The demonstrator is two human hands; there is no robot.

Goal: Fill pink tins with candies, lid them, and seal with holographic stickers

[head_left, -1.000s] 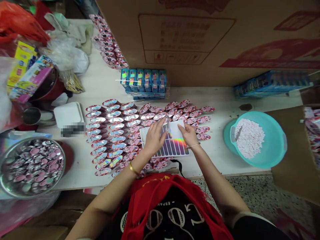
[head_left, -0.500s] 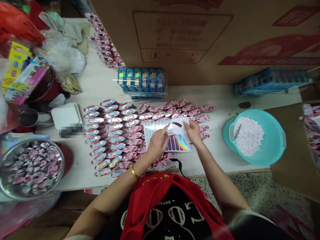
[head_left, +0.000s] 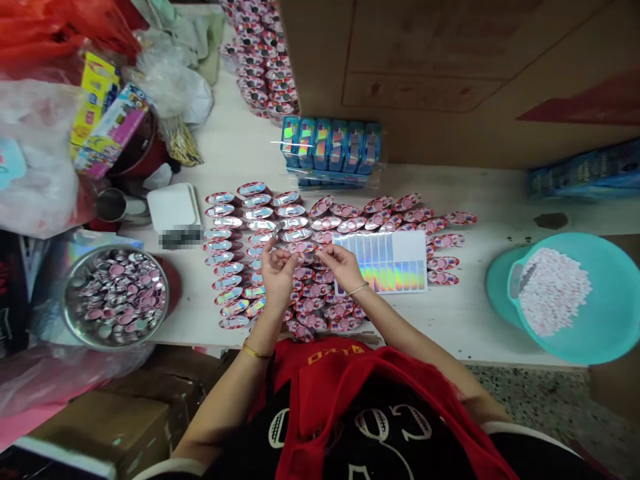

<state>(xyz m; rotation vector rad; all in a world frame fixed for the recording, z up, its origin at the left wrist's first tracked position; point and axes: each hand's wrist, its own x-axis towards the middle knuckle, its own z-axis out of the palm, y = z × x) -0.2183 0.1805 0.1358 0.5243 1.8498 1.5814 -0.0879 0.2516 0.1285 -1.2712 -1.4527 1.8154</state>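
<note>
My left hand (head_left: 278,272) is over the rows of small containers with red-and-pink printed sides (head_left: 227,270). A small silvery sticker (head_left: 279,231) is at its index fingertip; its thumb is near a pink-topped container (head_left: 301,247). Close to the right of it, my right hand (head_left: 343,267) has thumb and forefinger pinched together above the same containers. What that pinch holds, if anything, is too small to make out. A shiny rainbow sticker sheet (head_left: 410,247) lies flat on the containers, partly under my right hand and wrist, with some places on it bare white.
A metal bowl of round metal-and-pink pieces (head_left: 117,293) stands left, a turquoise basin of small white pieces (head_left: 613,303) right. Blue packs (head_left: 330,147) sit behind the containers, before a large cardboard box (head_left: 450,87). A white lidded box (head_left: 173,207) is at left.
My left hand has left the sheet, moving left with a sticker at its fingertip. My right hand has let go of the sheet and come beside the left. The view has shifted.
</note>
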